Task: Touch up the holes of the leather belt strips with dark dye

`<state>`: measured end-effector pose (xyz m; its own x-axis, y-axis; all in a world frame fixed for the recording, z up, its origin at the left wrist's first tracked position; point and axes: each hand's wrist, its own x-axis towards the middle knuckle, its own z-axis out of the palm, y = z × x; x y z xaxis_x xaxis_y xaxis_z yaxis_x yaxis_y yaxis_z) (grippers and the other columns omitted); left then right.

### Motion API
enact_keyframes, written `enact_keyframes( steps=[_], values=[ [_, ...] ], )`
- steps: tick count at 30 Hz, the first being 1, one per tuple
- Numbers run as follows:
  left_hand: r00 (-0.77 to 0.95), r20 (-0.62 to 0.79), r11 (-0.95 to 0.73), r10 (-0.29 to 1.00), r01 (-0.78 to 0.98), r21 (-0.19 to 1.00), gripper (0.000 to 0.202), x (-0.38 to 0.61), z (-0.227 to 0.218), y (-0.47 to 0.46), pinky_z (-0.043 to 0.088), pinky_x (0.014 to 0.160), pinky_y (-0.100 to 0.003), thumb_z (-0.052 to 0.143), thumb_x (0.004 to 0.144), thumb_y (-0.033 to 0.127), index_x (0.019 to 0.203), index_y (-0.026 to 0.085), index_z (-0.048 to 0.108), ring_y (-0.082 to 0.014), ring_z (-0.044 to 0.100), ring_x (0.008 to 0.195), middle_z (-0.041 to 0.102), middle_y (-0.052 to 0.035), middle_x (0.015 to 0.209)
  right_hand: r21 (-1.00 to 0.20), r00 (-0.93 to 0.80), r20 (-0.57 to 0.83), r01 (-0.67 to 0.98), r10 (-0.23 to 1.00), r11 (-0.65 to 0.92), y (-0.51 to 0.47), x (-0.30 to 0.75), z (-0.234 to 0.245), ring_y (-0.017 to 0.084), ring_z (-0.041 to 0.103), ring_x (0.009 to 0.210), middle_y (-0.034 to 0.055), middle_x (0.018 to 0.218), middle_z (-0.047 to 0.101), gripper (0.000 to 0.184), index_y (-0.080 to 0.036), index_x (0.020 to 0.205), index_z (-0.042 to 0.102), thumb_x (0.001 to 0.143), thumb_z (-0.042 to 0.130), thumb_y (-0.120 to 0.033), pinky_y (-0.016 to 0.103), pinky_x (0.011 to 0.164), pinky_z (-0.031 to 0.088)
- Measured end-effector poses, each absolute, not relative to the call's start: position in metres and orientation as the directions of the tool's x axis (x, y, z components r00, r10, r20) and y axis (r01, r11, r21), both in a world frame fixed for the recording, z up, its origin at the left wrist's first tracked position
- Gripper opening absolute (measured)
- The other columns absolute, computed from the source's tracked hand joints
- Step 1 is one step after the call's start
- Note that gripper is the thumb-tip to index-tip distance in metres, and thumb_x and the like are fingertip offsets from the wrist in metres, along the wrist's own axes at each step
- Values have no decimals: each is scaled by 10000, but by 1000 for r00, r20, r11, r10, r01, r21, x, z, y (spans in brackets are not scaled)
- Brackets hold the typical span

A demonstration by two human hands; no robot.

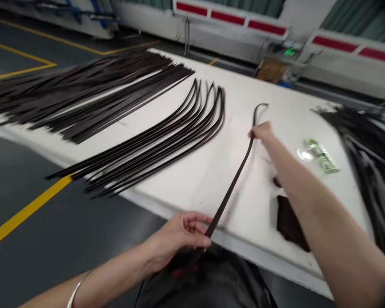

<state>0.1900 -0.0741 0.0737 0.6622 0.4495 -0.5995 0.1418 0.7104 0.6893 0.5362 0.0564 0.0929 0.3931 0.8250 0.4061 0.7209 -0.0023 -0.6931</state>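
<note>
A long dark strap (235,179) stretches across the white table (195,179) between my two hands. My left hand (179,235) pinches its near end at the table's front edge, fingers closed round it. Farther out, my right hand (262,130) is closed on the strap near its far end, which curls up past the fingers. Left of the strap lies a fanned row of several curved dark straps (160,141).
A large pile of straight dark straps (80,94) covers the table's far left. More straps (368,149) heap at the right edge. A green glue tube (322,156) and a dark leather piece (288,222) lie near my right arm. Grey floor with yellow lines at left.
</note>
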Motion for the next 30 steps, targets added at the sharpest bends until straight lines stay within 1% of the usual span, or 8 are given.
enact_keyframes(
  steps=[2, 3, 4, 6, 8, 11, 18, 30],
  values=[
    [601, -615, 721, 510, 91, 687, 480, 169, 73, -82, 477, 649, -232, 896, 569, 184, 997, 193, 681, -117, 642, 628, 644, 40, 717, -868, 511, 197, 487, 837, -93, 67, 544, 85, 138, 637, 831, 47, 1012, 649, 357, -97, 1078, 604, 904, 604, -409, 314, 748, 560],
    [581, -611, 720, 538, 62, 692, 457, 161, 73, -88, 482, 658, -241, 887, 589, 185, 986, 191, 662, -120, 643, 629, 641, 43, 713, -920, 560, 93, 365, 823, -145, 73, 548, 83, 119, 644, 810, 48, 968, 647, 224, -140, 1050, 608, 978, 494, -318, 303, 720, 565],
    [561, -601, 711, 569, 32, 703, 433, 155, 72, -94, 487, 662, -248, 881, 600, 187, 964, 188, 646, -121, 639, 627, 637, 45, 710, -951, 590, 13, 257, 807, -173, 78, 550, 82, 129, 648, 775, 29, 921, 647, 186, -133, 1022, 605, 926, 592, -292, 286, 662, 572],
    [520, -575, 676, 631, -6, 737, 402, 148, 73, -106, 489, 658, -250, 880, 604, 193, 913, 180, 624, -117, 622, 626, 632, 44, 705, -979, 621, -89, 90, 779, -183, 83, 553, 82, 102, 647, 717, 11, 824, 639, 121, -95, 906, 601, 933, 567, -208, 248, 636, 571],
    [481, -545, 632, 687, -26, 774, 385, 146, 76, -117, 482, 648, -235, 886, 593, 195, 866, 174, 615, -105, 592, 633, 626, 39, 709, -985, 635, -152, -33, 757, -170, 82, 552, 81, 94, 658, 686, 2, 736, 625, 181, -85, 774, 573, 936, 516, -138, 228, 633, 568],
    [439, -504, 580, 744, -50, 813, 355, 142, 80, -129, 468, 634, -218, 886, 587, 190, 813, 171, 613, -93, 557, 641, 617, 35, 727, -975, 638, -223, -149, 737, -165, 76, 548, 75, 96, 670, 700, 9, 732, 629, 206, -79, 734, 568, 929, 507, -109, 215, 641, 568],
    [416, -471, 537, 778, -50, 842, 294, 132, 77, -145, 440, 621, -210, 851, 633, 185, 789, 175, 602, -91, 525, 640, 602, 34, 730, -960, 634, -267, -240, 726, -143, 70, 538, 62, 82, 641, 683, 6, 804, 639, 118, -89, 901, 609, 940, 556, -186, 201, 596, 556],
    [356, -540, 575, 763, 7, 818, 314, 124, 81, -158, 362, 571, -188, 865, 609, 273, 698, 174, 580, -92, 455, 627, 565, 44, 684, -959, 616, -119, -274, 778, 70, 57, 531, 81, 152, 697, 672, 29, 607, 628, 197, -98, 709, 594, 876, 528, -18, 288, 720, 619]
  ],
)
